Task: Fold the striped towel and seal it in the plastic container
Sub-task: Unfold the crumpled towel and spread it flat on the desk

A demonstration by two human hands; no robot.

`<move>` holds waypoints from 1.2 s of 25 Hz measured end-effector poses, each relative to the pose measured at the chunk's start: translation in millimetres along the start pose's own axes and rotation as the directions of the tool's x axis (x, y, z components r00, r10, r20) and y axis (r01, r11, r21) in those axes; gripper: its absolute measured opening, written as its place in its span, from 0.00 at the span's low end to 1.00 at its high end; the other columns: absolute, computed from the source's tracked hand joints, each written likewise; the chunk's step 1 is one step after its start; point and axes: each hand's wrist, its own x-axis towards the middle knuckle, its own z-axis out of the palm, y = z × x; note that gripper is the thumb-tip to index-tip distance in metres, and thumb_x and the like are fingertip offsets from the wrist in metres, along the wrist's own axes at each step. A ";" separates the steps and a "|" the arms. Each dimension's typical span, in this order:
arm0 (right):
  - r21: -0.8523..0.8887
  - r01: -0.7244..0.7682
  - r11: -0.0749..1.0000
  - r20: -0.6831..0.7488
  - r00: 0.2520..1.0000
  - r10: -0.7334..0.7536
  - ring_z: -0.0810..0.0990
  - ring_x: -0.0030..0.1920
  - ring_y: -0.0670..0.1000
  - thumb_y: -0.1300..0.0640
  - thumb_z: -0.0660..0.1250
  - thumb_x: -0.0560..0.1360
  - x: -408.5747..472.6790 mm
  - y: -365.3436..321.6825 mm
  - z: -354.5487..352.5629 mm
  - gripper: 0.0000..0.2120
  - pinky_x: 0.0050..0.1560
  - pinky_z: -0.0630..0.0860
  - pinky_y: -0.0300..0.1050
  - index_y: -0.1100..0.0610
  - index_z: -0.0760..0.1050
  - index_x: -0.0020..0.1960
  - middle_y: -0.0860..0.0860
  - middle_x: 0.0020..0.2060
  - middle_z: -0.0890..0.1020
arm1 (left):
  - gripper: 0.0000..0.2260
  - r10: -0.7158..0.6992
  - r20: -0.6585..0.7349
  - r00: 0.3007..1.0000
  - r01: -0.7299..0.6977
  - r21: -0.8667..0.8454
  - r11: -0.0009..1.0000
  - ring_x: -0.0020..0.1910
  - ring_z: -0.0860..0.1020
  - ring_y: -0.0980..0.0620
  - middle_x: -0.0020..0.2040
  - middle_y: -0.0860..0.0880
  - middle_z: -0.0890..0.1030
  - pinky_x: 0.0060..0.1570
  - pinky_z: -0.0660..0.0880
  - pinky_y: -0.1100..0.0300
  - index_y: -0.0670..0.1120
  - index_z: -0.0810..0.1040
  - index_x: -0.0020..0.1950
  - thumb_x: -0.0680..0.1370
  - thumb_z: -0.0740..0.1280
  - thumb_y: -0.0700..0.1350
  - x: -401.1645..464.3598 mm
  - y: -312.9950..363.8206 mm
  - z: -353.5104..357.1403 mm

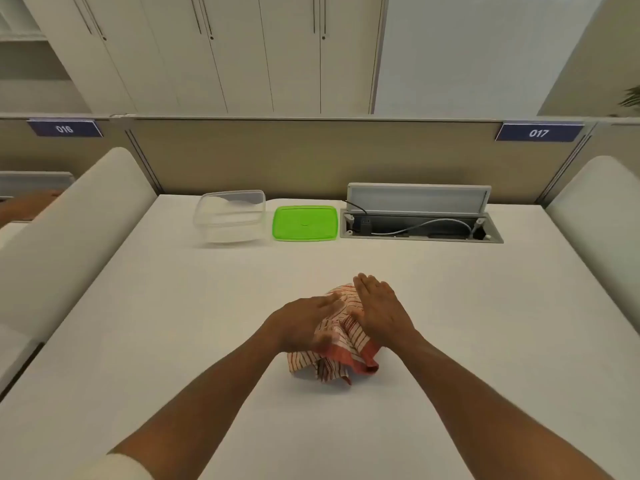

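Pressing a crumpled striped towel on a white desk

Spreading wide and pale, the white desk (173,323) fills most of the view, fenced at its far edge by a beige partition (311,154) that carries two blue number signs reading 016 (64,128) and 017 (539,133). Behind the partition stand white cabinets (225,53). Set into the desk just below the partition is an open cable tray (420,226) with its lid raised and a cable lying inside.

Just beside the cable tray, on the side toward the 016 sign, lies the green lid (304,223), flat on the desk. Next along, touching or nearly touching the lid, sits the clear plastic container (229,216), open and upright.

The striped towel (334,355) lies well apart from the cable tray, toward the near edge of the desk — a bunched heap of red and cream stripes, not yet folded flat. Its long axis runs roughly from the near edge up toward the cable tray, leaning slightly that way.

Both hands rest on top of the heap. The left hand (304,323) lies over its left flank, fingers loosely curled against the cloth; whether it pinches a fold I cannot tell, since motion blurs it. The right hand (379,306) lies flat with fingers straight and together, palm down on the towel's upper right part — pressing, not gripping.
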 end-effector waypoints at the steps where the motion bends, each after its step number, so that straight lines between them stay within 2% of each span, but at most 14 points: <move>1: -0.012 0.007 1.000 -0.003 1.000 -0.007 0.50 0.78 0.55 0.40 0.49 0.80 -2.4 -0.1 1.0 0.32 0.76 0.45 0.52 0.56 0.47 0.78 0.55 0.79 0.52 | 0.38 0.082 0.001 0.997 -0.081 0.089 0.993 0.79 0.54 0.50 0.81 0.52 0.51 0.77 0.55 0.48 0.56 0.47 0.79 0.75 0.51 0.72 -4.1 -0.2 3.3; 2: -0.021 0.003 1.000 0.008 1.000 -0.003 0.50 0.78 0.55 0.39 0.48 0.80 -4.5 0.7 0.4 0.33 0.77 0.46 0.53 0.56 0.48 0.78 0.55 0.79 0.53 | 0.39 0.140 0.017 0.990 -0.141 0.185 0.973 0.79 0.53 0.49 0.81 0.51 0.50 0.77 0.52 0.47 0.56 0.44 0.79 0.74 0.52 0.73 -6.8 -0.3 5.3; 5: -0.032 -0.005 0.999 0.033 0.999 0.006 0.51 0.78 0.55 0.38 0.48 0.80 -10.8 3.9 4.2 0.33 0.77 0.48 0.54 0.56 0.48 0.78 0.55 0.78 0.54 | 0.42 0.182 0.020 0.983 -0.180 0.265 0.947 0.80 0.53 0.49 0.81 0.50 0.50 0.77 0.50 0.44 0.55 0.42 0.79 0.73 0.59 0.69 -15.8 -3.2 16.2; 9: -0.012 -0.005 1.000 0.025 1.000 0.005 0.52 0.78 0.54 0.39 0.50 0.80 -13.8 8.0 3.3 0.33 0.78 0.49 0.53 0.56 0.49 0.78 0.54 0.78 0.54 | 0.37 0.166 -0.063 0.984 -0.145 0.258 0.955 0.77 0.61 0.49 0.79 0.50 0.59 0.75 0.58 0.47 0.53 0.52 0.79 0.75 0.64 0.59 -18.9 -0.5 16.2; 12: 0.026 0.007 1.000 0.016 1.000 -0.007 0.52 0.78 0.54 0.39 0.51 0.80 -16.2 9.3 4.9 0.33 0.77 0.49 0.53 0.55 0.49 0.78 0.54 0.78 0.55 | 0.25 0.108 -0.236 0.966 -0.082 0.117 0.990 0.69 0.72 0.49 0.73 0.51 0.72 0.68 0.68 0.52 0.52 0.67 0.74 0.77 0.63 0.53 -17.7 5.3 16.1; 14: 0.068 0.023 0.997 -0.015 1.000 -0.022 0.54 0.77 0.54 0.38 0.50 0.80 -17.6 9.0 4.8 0.33 0.77 0.49 0.52 0.55 0.51 0.78 0.53 0.78 0.57 | 0.18 -0.008 -0.324 0.946 0.001 -0.022 1.000 0.61 0.77 0.49 0.65 0.52 0.79 0.61 0.73 0.54 0.51 0.75 0.67 0.78 0.62 0.52 -15.1 8.0 9.9; 17: 0.140 0.092 0.986 -0.123 0.990 -0.075 0.61 0.74 0.54 0.34 0.50 0.78 -20.3 4.5 -0.5 0.33 0.74 0.55 0.52 0.53 0.57 0.76 0.53 0.75 0.65 | 0.12 -0.135 -0.394 0.909 0.056 -0.207 0.977 0.47 0.81 0.49 0.50 0.50 0.85 0.49 0.77 0.53 0.48 0.81 0.55 0.76 0.62 0.48 -6.1 15.9 -2.3; 19: 0.170 0.165 0.971 -0.220 0.967 -0.126 0.68 0.69 0.52 0.31 0.51 0.76 -20.9 -1.5 -4.9 0.32 0.71 0.61 0.51 0.51 0.62 0.72 0.51 0.69 0.71 | 0.10 -0.173 -0.440 0.881 0.050 -0.276 0.960 0.39 0.80 0.49 0.43 0.49 0.85 0.40 0.77 0.54 0.47 0.81 0.50 0.75 0.63 0.48 1.1 21.4 -11.6; 22: 0.189 0.206 0.960 -0.294 0.945 -0.145 0.73 0.60 0.50 0.31 0.56 0.75 -20.7 -11.4 -9.9 0.28 0.63 0.68 0.49 0.48 0.67 0.66 0.48 0.61 0.77 | 0.09 -0.190 -0.509 0.840 0.024 -0.314 0.949 0.38 0.81 0.49 0.43 0.48 0.86 0.40 0.77 0.56 0.47 0.83 0.50 0.75 0.65 0.46 12.2 27.7 -26.3; 24: 0.180 0.175 0.968 -0.311 0.943 -0.113 0.75 0.55 0.50 0.36 0.61 0.74 -20.9 -16.1 -10.4 0.24 0.58 0.72 0.48 0.49 0.69 0.63 0.49 0.56 0.79 | 0.08 -0.192 -0.542 0.818 0.002 -0.332 0.943 0.40 0.82 0.49 0.44 0.48 0.86 0.42 0.78 0.57 0.47 0.83 0.51 0.76 0.66 0.45 19.2 30.1 -39.1; 26: 0.197 0.123 0.973 -0.343 0.938 -0.049 0.75 0.46 0.50 0.44 0.62 0.74 -21.7 -17.1 -12.4 0.14 0.50 0.77 0.49 0.50 0.72 0.56 0.50 0.48 0.80 | 0.08 -0.185 -0.579 0.794 -0.021 -0.330 0.944 0.42 0.82 0.49 0.46 0.48 0.86 0.44 0.77 0.57 0.47 0.83 0.52 0.77 0.67 0.45 24.6 32.2 -56.2; 28: 0.235 0.080 0.969 -0.346 0.938 0.007 0.73 0.40 0.49 0.47 0.61 0.76 -22.1 -14.4 -14.8 0.07 0.41 0.77 0.46 0.51 0.72 0.47 0.50 0.41 0.80 | 0.08 -0.174 -0.617 0.768 -0.049 -0.326 0.944 0.42 0.82 0.46 0.46 0.46 0.86 0.43 0.77 0.55 0.46 0.84 0.52 0.77 0.66 0.45 27.6 32.8 -76.4; 30: 0.268 0.060 0.962 -0.327 0.945 0.032 0.72 0.35 0.48 0.46 0.60 0.76 -23.1 -9.6 -17.2 0.09 0.35 0.73 0.41 0.49 0.69 0.41 0.47 0.36 0.77 | 0.08 -0.160 -0.654 0.739 -0.071 -0.312 0.947 0.40 0.82 0.44 0.43 0.45 0.86 0.40 0.77 0.53 0.46 0.83 0.50 0.77 0.66 0.46 27.3 30.8 -98.7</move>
